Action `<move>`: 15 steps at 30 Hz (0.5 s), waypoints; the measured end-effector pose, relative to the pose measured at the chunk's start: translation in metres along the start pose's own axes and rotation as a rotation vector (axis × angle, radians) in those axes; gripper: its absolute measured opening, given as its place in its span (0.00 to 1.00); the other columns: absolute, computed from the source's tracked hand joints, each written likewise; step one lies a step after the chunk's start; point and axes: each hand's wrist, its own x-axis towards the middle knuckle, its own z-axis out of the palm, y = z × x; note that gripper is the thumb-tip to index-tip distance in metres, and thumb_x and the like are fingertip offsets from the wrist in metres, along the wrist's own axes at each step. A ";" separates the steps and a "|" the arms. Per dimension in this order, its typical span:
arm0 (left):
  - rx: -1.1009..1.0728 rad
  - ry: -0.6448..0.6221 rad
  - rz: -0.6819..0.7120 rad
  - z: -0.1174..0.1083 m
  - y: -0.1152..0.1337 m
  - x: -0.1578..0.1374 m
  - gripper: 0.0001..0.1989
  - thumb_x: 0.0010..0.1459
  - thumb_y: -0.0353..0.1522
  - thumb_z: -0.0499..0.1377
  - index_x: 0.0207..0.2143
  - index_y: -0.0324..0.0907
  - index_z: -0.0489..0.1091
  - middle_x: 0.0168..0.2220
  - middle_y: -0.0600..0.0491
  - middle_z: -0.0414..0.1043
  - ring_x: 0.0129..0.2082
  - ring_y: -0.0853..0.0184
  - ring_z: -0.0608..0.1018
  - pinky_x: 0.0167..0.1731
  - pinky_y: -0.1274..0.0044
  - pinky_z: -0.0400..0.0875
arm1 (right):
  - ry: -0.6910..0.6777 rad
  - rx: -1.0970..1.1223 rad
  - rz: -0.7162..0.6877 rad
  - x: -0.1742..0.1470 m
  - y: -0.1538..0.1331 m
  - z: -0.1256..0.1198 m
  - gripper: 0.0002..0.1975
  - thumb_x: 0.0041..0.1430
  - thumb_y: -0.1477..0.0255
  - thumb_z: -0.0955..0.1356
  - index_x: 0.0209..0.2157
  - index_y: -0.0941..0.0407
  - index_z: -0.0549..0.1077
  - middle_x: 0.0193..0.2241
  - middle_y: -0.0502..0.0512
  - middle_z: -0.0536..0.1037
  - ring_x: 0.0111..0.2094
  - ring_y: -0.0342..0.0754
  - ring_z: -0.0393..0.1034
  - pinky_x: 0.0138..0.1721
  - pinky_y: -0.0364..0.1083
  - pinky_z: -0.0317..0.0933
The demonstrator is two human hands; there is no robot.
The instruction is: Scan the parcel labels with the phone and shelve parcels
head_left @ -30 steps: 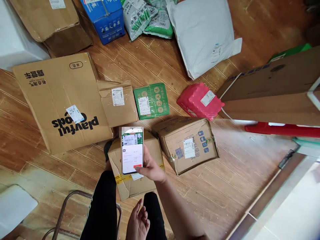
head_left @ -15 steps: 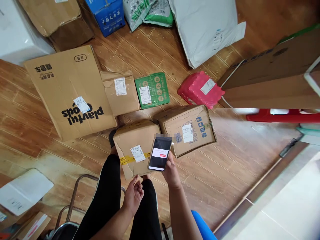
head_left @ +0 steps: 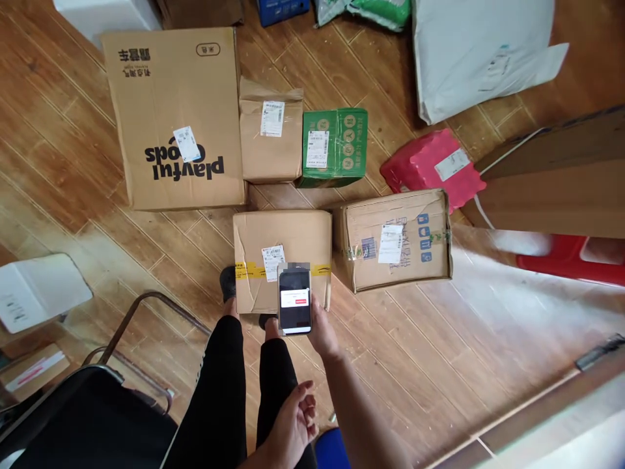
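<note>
My right hand [head_left: 324,333] is closed around the edge of a smartphone [head_left: 295,319], screen facing up, with a white pop-up and a red button lit on it. The phone hangs over a cardboard box [head_left: 254,231] banded with yellow tape, covering part of the box's white shipping label [head_left: 271,260]. Lower down, my left hand [head_left: 295,420] rests above my leg, palm turned sideways, fingers loosely curled and slightly apart, with nothing in it.
Further boxes stand on the wood floor: a large brown one [head_left: 176,85], a smaller brown one [head_left: 271,153], a green one [head_left: 342,172] and a printed carton [head_left: 364,270]. A pink parcel [head_left: 424,159] and white bag [head_left: 469,58] lie right. A metal-framed chair [head_left: 141,306] stands left.
The view has shifted, so the boxes sit differently in the picture. My left hand has drawn back from the taped box. The phone now overlaps its label, still in my right hand.
</note>
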 end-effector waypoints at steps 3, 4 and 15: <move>-0.123 0.122 0.071 -0.014 0.010 0.006 0.12 0.66 0.32 0.55 0.51 0.41 0.67 0.28 0.57 0.68 0.21 0.77 0.70 0.24 0.82 0.59 | 0.031 -0.008 -0.013 0.014 0.021 0.010 0.21 0.64 0.52 0.63 0.49 0.51 0.73 0.48 0.54 0.78 0.54 0.54 0.70 0.61 0.55 0.59; -0.148 0.159 0.109 -0.018 0.014 0.008 0.12 0.66 0.32 0.55 0.51 0.41 0.67 0.28 0.57 0.69 0.22 0.77 0.71 0.25 0.82 0.59 | 0.014 -0.002 -0.014 0.018 0.027 0.012 0.21 0.64 0.53 0.63 0.49 0.51 0.73 0.49 0.54 0.78 0.53 0.53 0.69 0.60 0.55 0.59; -0.181 0.190 0.082 -0.036 0.018 0.010 0.09 0.66 0.30 0.56 0.47 0.40 0.69 0.26 0.57 0.69 0.21 0.77 0.70 0.24 0.82 0.59 | -0.007 -0.057 -0.011 0.015 0.057 0.024 0.18 0.51 0.66 0.75 0.44 0.50 0.73 0.39 0.49 0.79 0.40 0.49 0.72 0.47 0.49 0.67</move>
